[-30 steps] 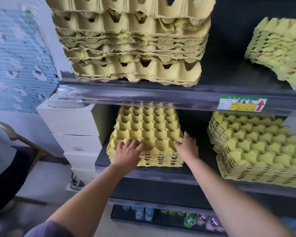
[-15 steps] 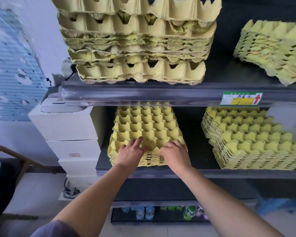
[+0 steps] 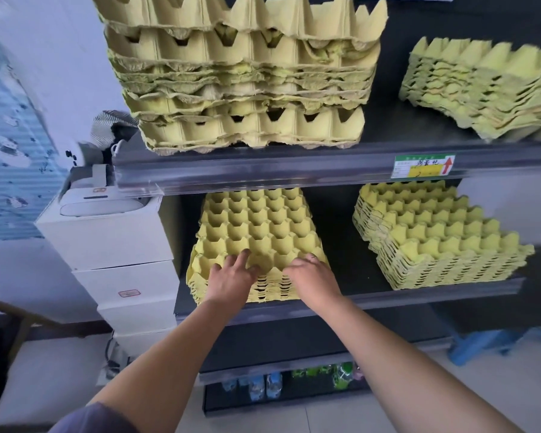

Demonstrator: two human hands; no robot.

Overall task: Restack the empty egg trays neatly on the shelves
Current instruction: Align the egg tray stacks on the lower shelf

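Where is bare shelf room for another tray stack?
Middle shelf: bare strip between left tray stack and right tray stack. Upper shelf: gap between tall stack and angled stack. Crowded: left stack's front, under left hand and right hand.

Facing dark shelves (image 3: 294, 175) edged with clear plastic strips. Seeing a pale wall (image 3: 60, 57) behind to the left, and a blue ribbed covering (image 3: 10, 182), worn patchy, at far left. Noticing white boxes (image 3: 122, 276) stacked just beside the shelves' left end. Standing on pale floor tiles (image 3: 388, 410). Catching a blue frame (image 3: 481, 343) low at right and a brown chair frame (image 3: 21, 320) low at left.
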